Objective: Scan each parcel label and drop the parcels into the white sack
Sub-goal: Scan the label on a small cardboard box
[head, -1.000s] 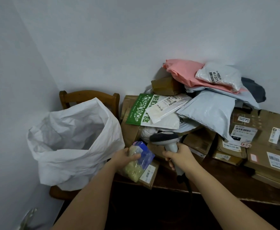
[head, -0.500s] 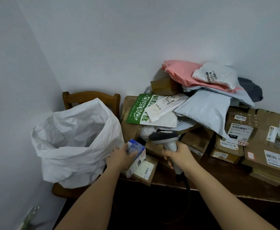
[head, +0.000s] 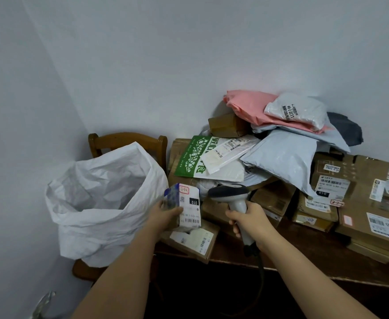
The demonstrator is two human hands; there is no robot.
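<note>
My left hand point(head: 163, 214) grips a small blue-and-white parcel point(head: 185, 204) upright, with its white shipping label turned toward me. My right hand point(head: 248, 218) holds a grey barcode scanner point(head: 229, 193) by the handle, and the dark head points left at the parcel, close beside it. The white sack point(head: 101, 199) stands open on a wooden chair point(head: 129, 140) just left of the parcel. A pile of parcels covers the wooden table point(head: 315, 256): brown cartons, grey and pink mailer bags.
A flat brown carton point(head: 193, 240) with a label lies at the table's near edge under the held parcel. A green-and-white bag point(head: 195, 158) and a grey mailer point(head: 283, 160) lean on the stack. White walls meet in the corner behind the chair.
My left hand has turned the small parcel from its clear side to its white label and raised it toward the scanner head. The right hand stays on the scanner.
</note>
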